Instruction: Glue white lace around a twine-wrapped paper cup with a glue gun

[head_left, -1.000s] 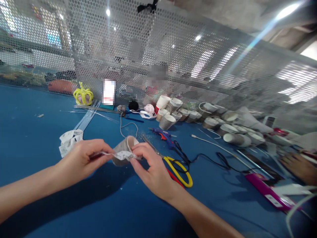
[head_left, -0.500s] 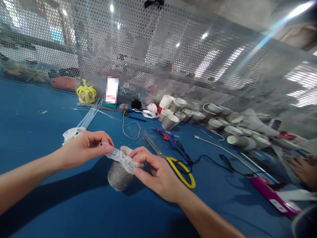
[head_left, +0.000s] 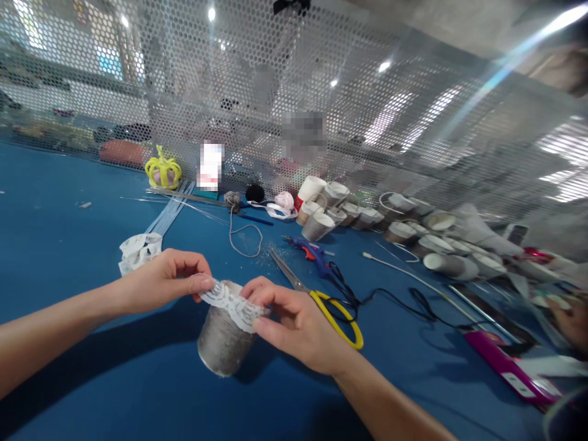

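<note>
A strip of white lace [head_left: 232,304] stretches between my two hands across the upper side of a grey thread-wrapped cup [head_left: 223,343]. My left hand [head_left: 172,278] pinches the lace's left end between thumb and fingertips. At the cup's right rim, my right hand [head_left: 291,321] has thumb and fingers closed on the lace's other end; whether these fingers also grip the rim is hidden. The cup leans slightly, its pale opening partly covered by lace and fingers. More white lace [head_left: 138,250] lies bunched behind my left wrist.
Scissors with yellow handles [head_left: 337,324] lie right of my right hand, beside a blue glue gun [head_left: 312,250] with a black cord. Grey-wrapped cups [head_left: 318,226] stand in clusters toward the mesh screen [head_left: 257,92]. A purple power strip [head_left: 509,370] and another person's hand [head_left: 572,318] are at right.
The cup has shifted slightly down and shows more of its side. My hands still hold the lace, now lying closer along the cup's rim. The whole view has moved a little.
</note>
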Tool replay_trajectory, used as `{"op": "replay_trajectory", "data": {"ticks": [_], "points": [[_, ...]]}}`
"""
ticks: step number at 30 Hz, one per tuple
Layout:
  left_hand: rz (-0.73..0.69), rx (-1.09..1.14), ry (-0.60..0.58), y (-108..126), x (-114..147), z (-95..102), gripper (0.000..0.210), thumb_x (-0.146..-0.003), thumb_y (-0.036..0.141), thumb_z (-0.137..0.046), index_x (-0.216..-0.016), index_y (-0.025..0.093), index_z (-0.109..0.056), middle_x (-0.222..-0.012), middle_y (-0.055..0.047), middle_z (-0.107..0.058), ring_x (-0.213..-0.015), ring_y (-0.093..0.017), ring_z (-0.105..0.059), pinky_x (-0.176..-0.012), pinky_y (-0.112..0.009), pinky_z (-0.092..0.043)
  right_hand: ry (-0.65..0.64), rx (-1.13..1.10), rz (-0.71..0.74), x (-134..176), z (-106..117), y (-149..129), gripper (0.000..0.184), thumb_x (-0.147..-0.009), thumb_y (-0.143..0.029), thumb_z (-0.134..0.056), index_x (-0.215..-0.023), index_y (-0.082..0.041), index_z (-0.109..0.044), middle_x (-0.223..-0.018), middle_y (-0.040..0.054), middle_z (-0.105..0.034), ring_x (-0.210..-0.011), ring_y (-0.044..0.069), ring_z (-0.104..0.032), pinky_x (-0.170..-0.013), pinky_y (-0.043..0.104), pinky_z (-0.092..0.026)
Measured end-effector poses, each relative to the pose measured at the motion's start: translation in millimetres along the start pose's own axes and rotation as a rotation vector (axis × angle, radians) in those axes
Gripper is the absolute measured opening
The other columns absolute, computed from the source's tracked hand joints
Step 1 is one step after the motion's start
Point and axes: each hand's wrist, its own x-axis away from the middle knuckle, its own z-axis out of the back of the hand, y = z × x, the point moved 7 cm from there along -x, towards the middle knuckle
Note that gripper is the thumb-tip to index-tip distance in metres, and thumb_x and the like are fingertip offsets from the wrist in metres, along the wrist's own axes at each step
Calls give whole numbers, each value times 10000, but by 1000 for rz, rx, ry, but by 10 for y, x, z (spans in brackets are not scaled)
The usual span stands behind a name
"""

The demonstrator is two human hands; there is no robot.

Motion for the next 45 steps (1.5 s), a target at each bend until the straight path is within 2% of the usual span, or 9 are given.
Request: {"op": "replay_trajectory", "data": {"ticks": [15, 27, 30, 33, 36, 37, 39, 42, 45], "points": [[71, 185, -139, -115, -11, -141, 197, -765, 301, -559, -648, 146, -525, -579, 39, -542, -557, -83, -476, -558, -212, -376, -54, -136, -4, 13, -54, 10, 13, -790, -193, -537, -794, -187, -526, -912, 43, -543, -880, 158, -515, -792, 324, -411], [78, 176, -177, -295, -47, -243, 260, -777, 381, -543, -662, 154, -498, -583, 50, -529, -551, -86, -465, -538, -200, -360, -32, -341, -56, 23, -59, 29, 42, -768, -213, -588, -771, -183, -558, -904, 37, -545, -839, 141, -518, -772, 307, -423], [66, 49, -106, -352, -82, -202, 187, -767, 343, -545, -760, 158, -516, -687, 19, -587, -633, -121, -525, -592, -231, -413, 2, -347, -68, 14, -50, 51, 64, -764, -227, -596, -753, -180, -552, -896, 37, -551, -852, 146, -519, -774, 306, -418], [27, -151, 121, -324, -87, -14, 204, -772, 328, -532, -874, 152, -535, -842, -37, -612, -784, -173, -558, -710, -298, -445, 71, -286, -75, 0, -5, 88, 82, -764, -237, -597, -739, -179, -545, -903, 41, -548, -877, 152, -514, -785, 304, -411], [-22, -172, 288, -220, -20, 106, 264, -823, 395, -457, -911, 159, -535, -852, -42, -606, -817, -186, -563, -748, -317, -448, 136, -200, -49, -12, 48, 108, 92, -775, -260, -584, -748, -180, -546, -909, 45, -543, -871, 154, -513, -787, 303, -411], [-38, -142, 275, -189, 3, 82, 282, -829, 416, -444, -924, 164, -529, -844, -39, -608, -815, -187, -567, -747, -316, -452, 155, -174, -38, -14, 61, 113, 96, -779, -270, -579, -758, -181, -548, -912, 47, -544, -866, 155, -515, -786, 306, -414], [-55, -88, 152, -153, 39, -61, 315, -814, 422, -468, -992, 165, -504, -880, -48, -615, -842, -196, -573, -762, -317, -452, 192, -124, -23, -16, 78, 129, 106, -787, -288, -568, -778, -183, -553, -912, 49, -547, -864, 159, -521, -789, 312, -419], [-7, 28, -41, -194, 83, -321, 567, -751, 416, -565, -1210, 159, -354, -966, -70, -601, -876, -214, -574, -760, -330, -463, 223, -68, -1, -20, 61, 152, 107, -795, -295, -555, -795, -188, -551, -912, 48, -552, -877, 164, -529, -796, 318, -429], [66, 159, -85, -267, 86, -445, 706, -722, 429, -600, -1274, 163, -250, -1000, -79, -578, -893, -228, -571, -719, -329, -481, 221, -27, -4, -28, 19, 179, 88, -799, -278, -539, -796, -190, -542, -910, 47, -556, -879, 166, -538, -788, 318, -441]]}}
